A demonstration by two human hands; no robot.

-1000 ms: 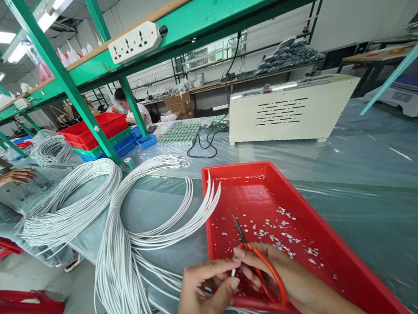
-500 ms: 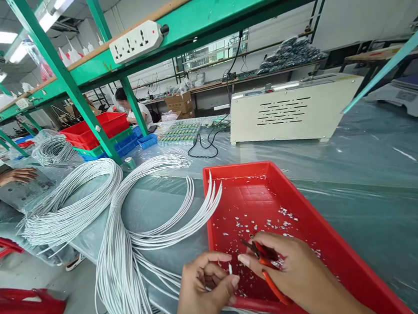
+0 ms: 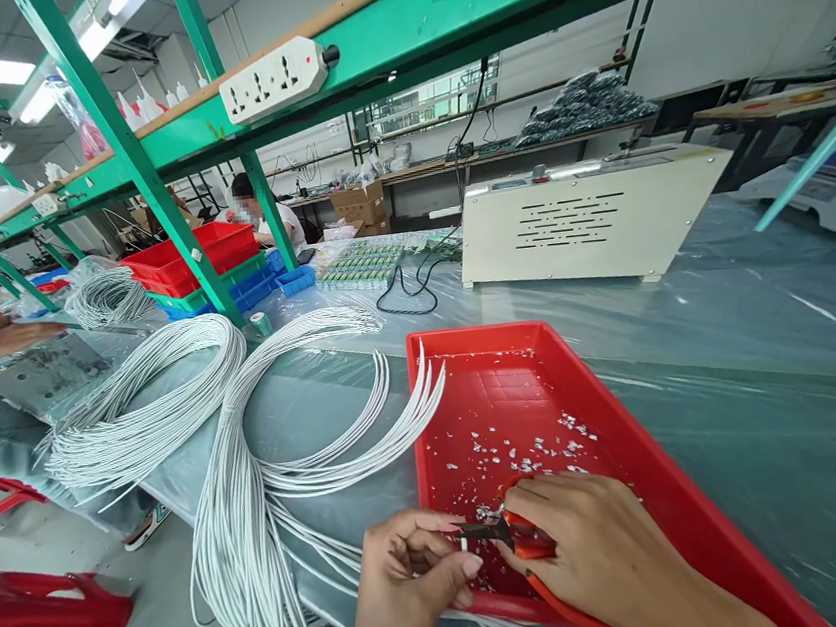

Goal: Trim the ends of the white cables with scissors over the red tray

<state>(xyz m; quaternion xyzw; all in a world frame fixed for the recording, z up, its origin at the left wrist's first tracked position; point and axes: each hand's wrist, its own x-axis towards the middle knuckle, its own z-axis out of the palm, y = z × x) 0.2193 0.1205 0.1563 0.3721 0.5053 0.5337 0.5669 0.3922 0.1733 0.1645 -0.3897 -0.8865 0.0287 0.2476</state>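
Between the thumb and fingers of my left hand (image 3: 414, 581) a white cable end (image 3: 464, 544) stands upright. My right hand (image 3: 591, 540) is closed round a pair of orange-handled cutting pliers (image 3: 525, 537). Their dark jaws lie at the tip of the cable end, close to my left fingertips; whether they bite on it I cannot tell. Both hands are over the near left part of a red tray (image 3: 628, 430), where small silvery and white scraps (image 3: 570, 442) are scattered. A large bundle of white cables (image 3: 234, 495) lies to the left, some ends resting over the tray's rim.
Another coil of white cable (image 3: 157, 404) lies further left, near a co-worker's hands (image 3: 13, 337). A cream metal box (image 3: 581, 224) stands behind the tray. Green shelf posts (image 3: 137, 174) rise from the bench. Red stools (image 3: 45, 618) stand on the floor at left.
My right hand has turned and brought the pliers' jaws left to the cable end. My left hand has stayed nearly still. The co-worker's hand at far left has lifted off the metal plate.
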